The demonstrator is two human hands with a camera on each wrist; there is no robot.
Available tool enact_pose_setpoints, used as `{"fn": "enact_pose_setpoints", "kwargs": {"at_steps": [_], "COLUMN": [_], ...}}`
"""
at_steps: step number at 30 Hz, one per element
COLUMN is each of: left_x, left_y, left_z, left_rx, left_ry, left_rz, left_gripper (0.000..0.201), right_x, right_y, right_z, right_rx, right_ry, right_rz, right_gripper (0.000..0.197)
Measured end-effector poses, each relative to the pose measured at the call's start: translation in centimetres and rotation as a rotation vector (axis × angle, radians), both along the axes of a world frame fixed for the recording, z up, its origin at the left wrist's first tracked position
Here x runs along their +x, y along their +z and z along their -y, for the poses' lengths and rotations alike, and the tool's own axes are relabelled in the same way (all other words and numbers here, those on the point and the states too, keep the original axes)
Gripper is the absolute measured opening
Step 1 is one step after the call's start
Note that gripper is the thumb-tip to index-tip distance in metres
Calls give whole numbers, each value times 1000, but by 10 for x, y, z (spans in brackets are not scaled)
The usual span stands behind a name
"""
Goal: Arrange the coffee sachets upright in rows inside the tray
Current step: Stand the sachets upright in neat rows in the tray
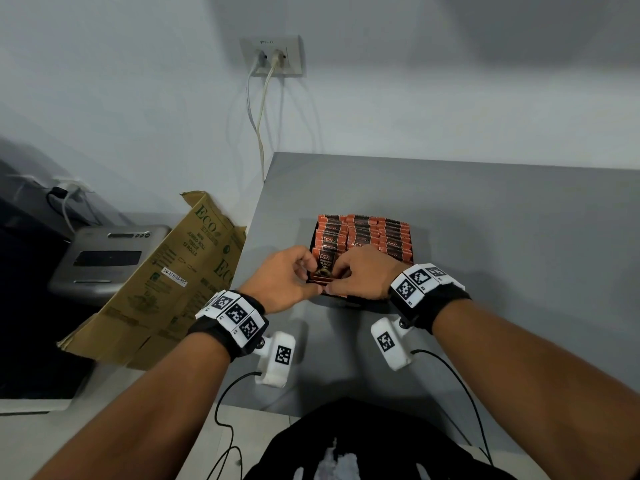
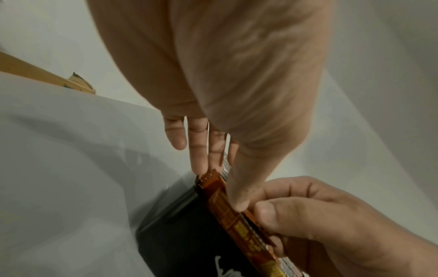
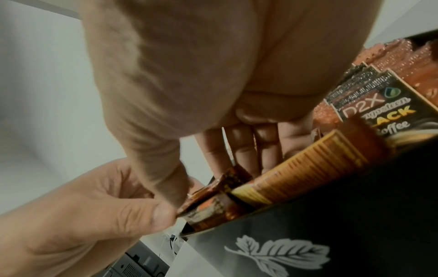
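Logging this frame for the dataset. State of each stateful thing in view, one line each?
tray: on the grey table, holding rows of upright sachets.
held sachets: small bunch at the tray's near edge, pinched from both sides.
left hand: pinches the bunch.
right hand: pinches the bunch.
cardboard box: flattened, leaning beside the table.
wall socket: two plugs inserted.

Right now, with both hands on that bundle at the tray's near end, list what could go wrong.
1. The left hand and right hand pinch a small bundle of sachets by its edges; one could slip out and fall flat.
2. The black tray looks nearly full, so pressing in more may tip the upright sachets behind.
3. The hands hide the slot from the head view, so misplacement is possible.
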State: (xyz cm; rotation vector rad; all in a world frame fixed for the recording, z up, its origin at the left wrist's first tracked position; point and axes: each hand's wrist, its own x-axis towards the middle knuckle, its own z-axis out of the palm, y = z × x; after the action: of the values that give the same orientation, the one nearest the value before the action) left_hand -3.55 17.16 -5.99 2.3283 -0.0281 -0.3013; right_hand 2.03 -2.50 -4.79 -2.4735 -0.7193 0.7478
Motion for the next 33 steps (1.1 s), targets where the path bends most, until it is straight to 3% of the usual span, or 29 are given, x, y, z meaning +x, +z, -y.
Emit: {"fn": "enact_pose_setpoints", "kwargs": {"at_steps": [8, 21, 25, 31, 33], "left_x": [0, -2, -1, 0, 2], "left_y": [-6, -9, -10, -9, -10], "left_z": [4, 7, 6, 7, 8], "left_rx": [11, -32, -63, -43, -57], "left_ry": [55, 80, 92, 63, 63], "left_rz": [47, 49, 48, 60, 59], "left_gripper": [22, 52, 57, 44, 40], "right_x": [-1, -9, -6, 0, -1], "right_y": [-3, -3, 1, 12, 14], "right_z": [-1, -13, -5, 23, 30], "right_rx": [-12, -157, -72, 145, 186], "right_ry": [-3, 81, 17, -188, -251], "right_rz": [28, 230, 271, 142, 101], "right_gripper": [27, 12, 14, 22, 16]}}
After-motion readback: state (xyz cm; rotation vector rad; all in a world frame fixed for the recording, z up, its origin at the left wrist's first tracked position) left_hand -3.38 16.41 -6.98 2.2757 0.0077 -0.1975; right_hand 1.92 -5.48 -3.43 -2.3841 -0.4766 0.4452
